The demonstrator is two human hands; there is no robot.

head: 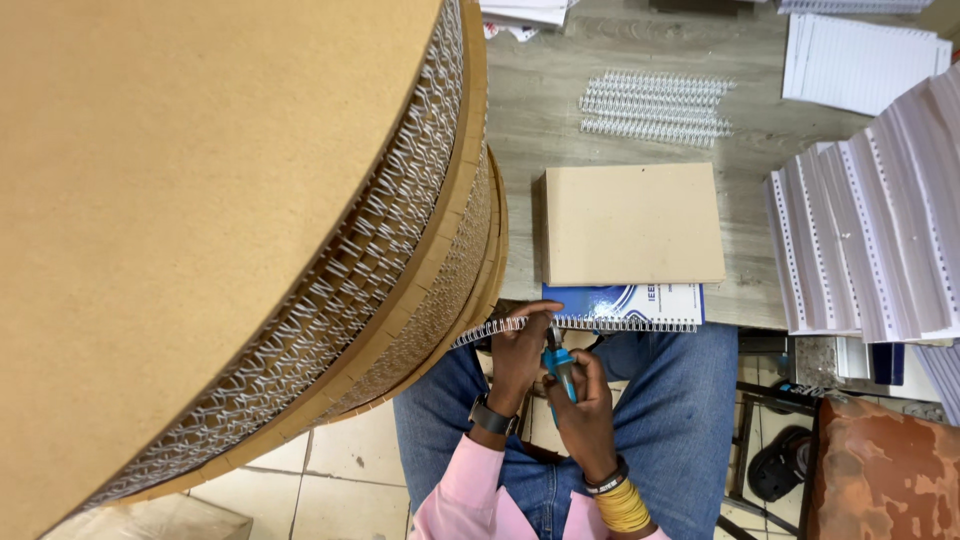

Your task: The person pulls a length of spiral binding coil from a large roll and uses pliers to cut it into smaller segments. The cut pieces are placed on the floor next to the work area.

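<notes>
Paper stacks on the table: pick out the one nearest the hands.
The brown-covered stack sitting directly above the blue booklet. It lies just beyond the hands, while the white punched stacks fan out far to the right.

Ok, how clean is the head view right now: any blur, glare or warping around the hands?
Head view: even, soft light with no glare; left hand, right hand and blue-handled cutter are sharp. The big wire spool, close to the lens, fills the left half. Wide-angle bending shows in the punched paper stacks at the right edge.
</notes>
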